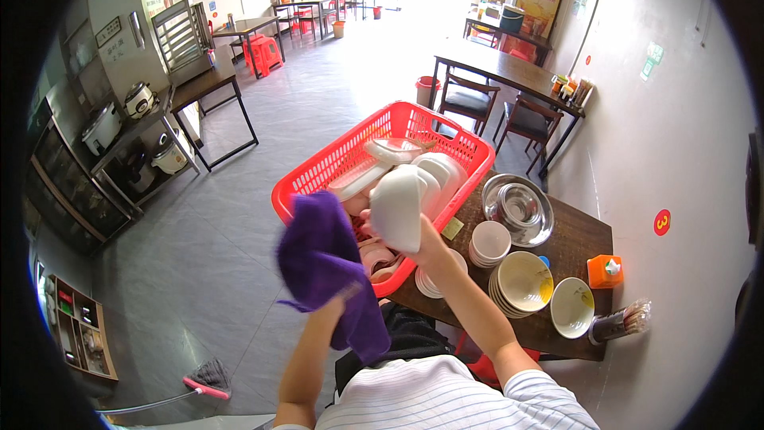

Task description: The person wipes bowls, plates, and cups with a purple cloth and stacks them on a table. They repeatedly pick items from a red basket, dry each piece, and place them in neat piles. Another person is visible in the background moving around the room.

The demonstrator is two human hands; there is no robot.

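Observation:
My right hand grips a white bowl, tilted on its side, above the near part of a red plastic basket. A purple cloth is bunched over my left hand, hiding most of its fingers; the cloth is blurred and hangs down beside the basket's near left corner. Inside the basket lie several white bowls, a rectangular white dish and pinkish cups. The basket rests at least partly on a dark wooden table.
To the right stand stacked small bowls, larger bowls, a single bowl, nested steel plates, an orange tissue box and a skewer holder. A wall borders the table. A broom lies lower left.

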